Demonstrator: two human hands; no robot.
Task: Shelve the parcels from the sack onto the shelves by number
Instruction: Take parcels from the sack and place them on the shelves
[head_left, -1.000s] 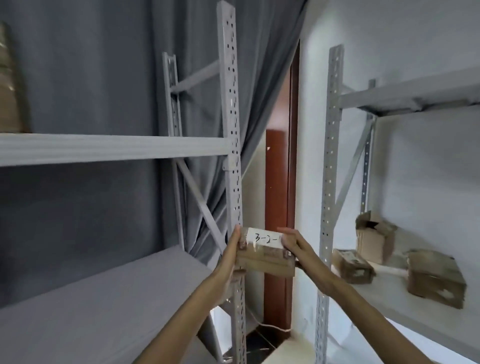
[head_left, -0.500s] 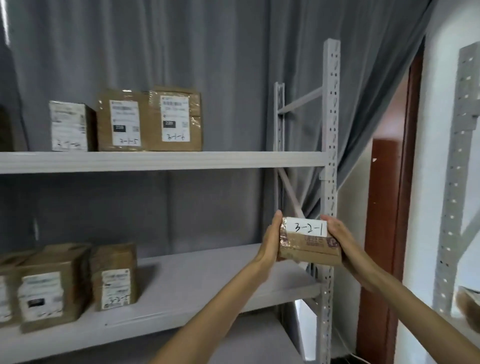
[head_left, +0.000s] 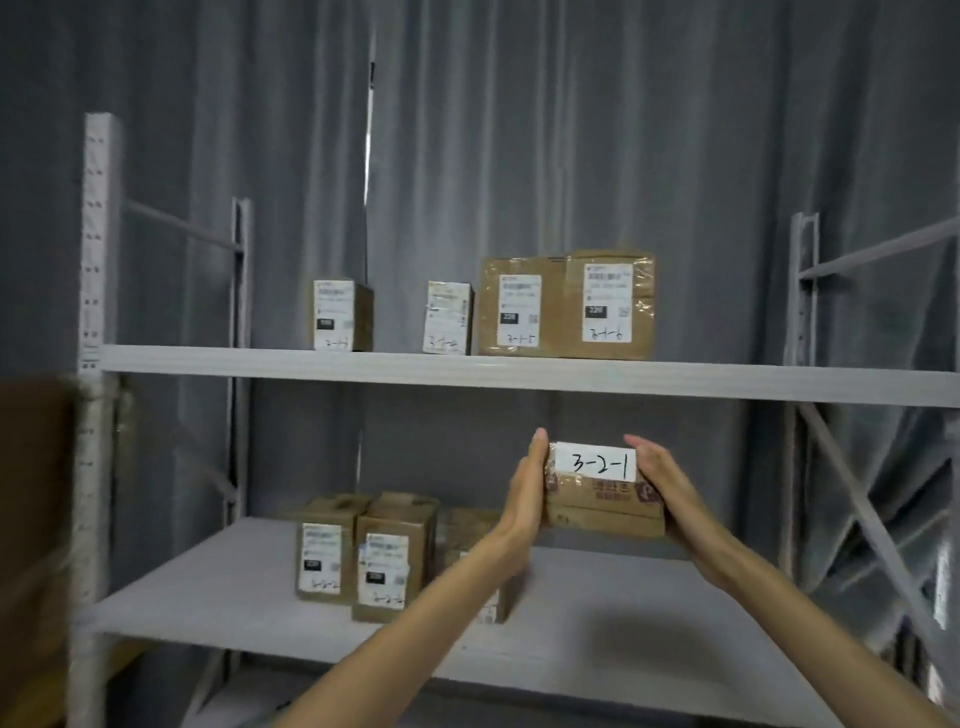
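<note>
Swung leftward, parcel (head_left: 602, 488) sits between both hands' grip.

- You face a grey metal rack; its upper shelf (head_left: 208, 361) carries four parcels standing upright.
- Left there is a small box (head_left: 342, 315); apart from it, a second small box (head_left: 449, 318) stands just beside two larger cartons (head_left: 566, 306) set side by side.
- The lower shelf (head_left: 218, 587) holds a cluster of labelled boxes (head_left: 363, 556) left of centre, with a further one partly hidden by your forearm.
</note>
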